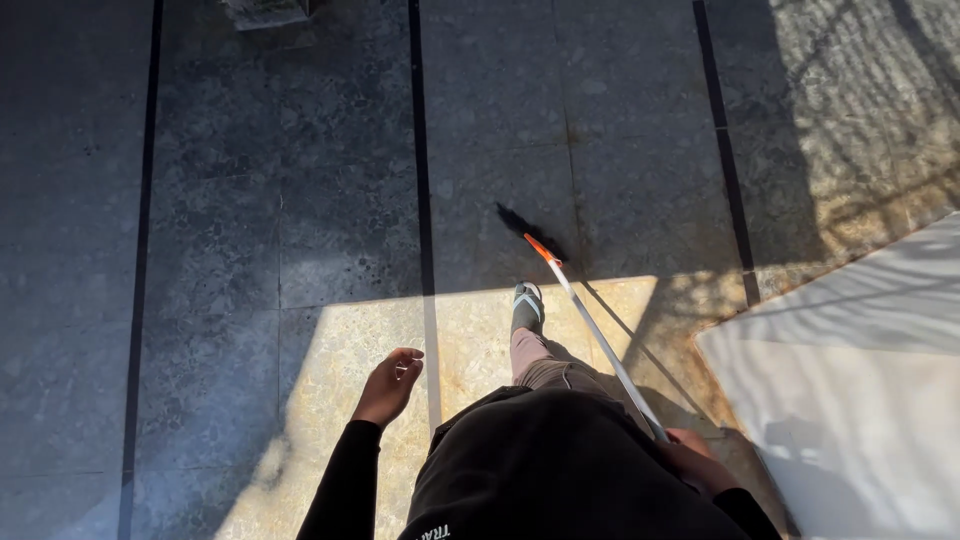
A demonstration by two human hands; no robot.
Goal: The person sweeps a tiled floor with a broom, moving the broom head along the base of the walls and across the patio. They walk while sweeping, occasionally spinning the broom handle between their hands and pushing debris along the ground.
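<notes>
My right hand (697, 458) is low at the right, closed around the top of a thin white stick (600, 340). The stick slants up and to the left and ends in an orange tip (541, 248) with a dark brush head (515, 221) resting on the stone floor. My left hand (390, 384) hangs free at the lower middle, fingers loosely curled, holding nothing. Both arms wear dark sleeves. One foot in a sandal (527, 303) steps forward beside the stick.
The floor (300, 200) is grey stone slabs with dark joint lines (422, 180). A sunlit patch (350, 350) lies around my feet. A pale raised slab or surface (860, 380) fills the lower right. A small grey object (265, 12) sits at the top edge.
</notes>
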